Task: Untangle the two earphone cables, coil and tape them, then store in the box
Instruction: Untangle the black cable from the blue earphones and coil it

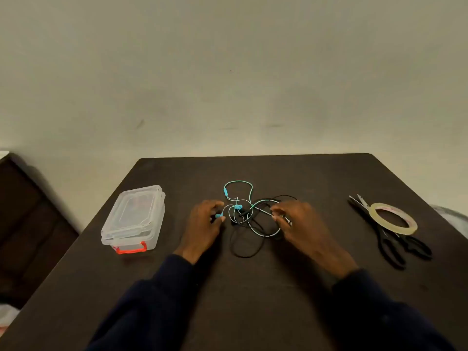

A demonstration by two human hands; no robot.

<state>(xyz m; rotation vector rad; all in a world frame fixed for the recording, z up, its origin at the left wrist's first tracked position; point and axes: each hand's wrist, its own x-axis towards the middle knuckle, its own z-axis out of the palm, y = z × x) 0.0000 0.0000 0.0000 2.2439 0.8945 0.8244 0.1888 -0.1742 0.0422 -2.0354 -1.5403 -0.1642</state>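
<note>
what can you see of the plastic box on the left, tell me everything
The box is a small rectangular tub of clear, slightly frosted plastic with rounded corners. Its clear lid is on, and an orange-red latch sits at the near end. It looks empty, though the frosted walls blur the inside. It stands flat on the dark table near the left edge, left of the left hand and apart from it. Nothing touches it but the table.

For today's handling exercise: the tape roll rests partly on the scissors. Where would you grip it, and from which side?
Probably grip the tape roll across its band at the right-hand rim, one finger inside the open centre and the thumb outside, coming from above and the right. It lies flat, and its left part overlaps the black scissors, so that side is crowded.
</note>
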